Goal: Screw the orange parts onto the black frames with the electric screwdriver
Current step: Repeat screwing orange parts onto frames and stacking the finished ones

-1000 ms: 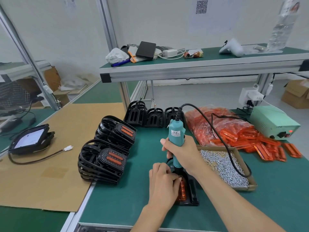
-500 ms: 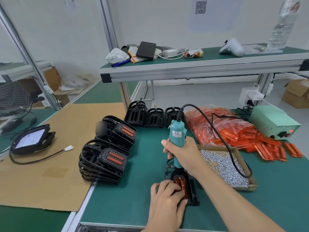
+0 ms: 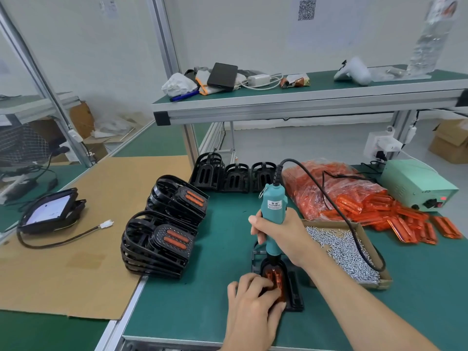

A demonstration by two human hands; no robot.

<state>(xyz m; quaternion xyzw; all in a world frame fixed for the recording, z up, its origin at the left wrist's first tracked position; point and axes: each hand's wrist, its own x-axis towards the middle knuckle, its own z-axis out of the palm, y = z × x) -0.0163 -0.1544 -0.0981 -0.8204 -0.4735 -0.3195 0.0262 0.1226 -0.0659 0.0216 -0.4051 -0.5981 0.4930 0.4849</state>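
Standing upright on a green mat (image 3: 202,287), a teal screwdriver (image 3: 273,219) is gripped around its body by the right hand (image 3: 281,236), fingers curled. Its tip is set down on the far end of an orange part (image 3: 274,281) seated in a black frame (image 3: 295,292) lying flat near the front edge of the mat. The near end of that part is pressed by the fingers of the left hand (image 3: 250,307), which are bent over the frame; whether it is pinched cannot be told. A black cable (image 3: 329,198) is looped from the top of the screwdriver over to the right.

Just right of the frame, a cardboard tray (image 3: 364,236) filled with silver screws (image 3: 347,252) is seen. Behind the tray, a clear bag of orange parts (image 3: 324,188) is laid, with loose ones (image 3: 417,224) spilled beside it, and a pale green power box (image 3: 417,186) is placed further right.

To the left, two stacks of finished frames (image 3: 162,241) with orange inserts are set at the mat's edge. Three rows of bare frames (image 3: 235,177) are lined up at the back.
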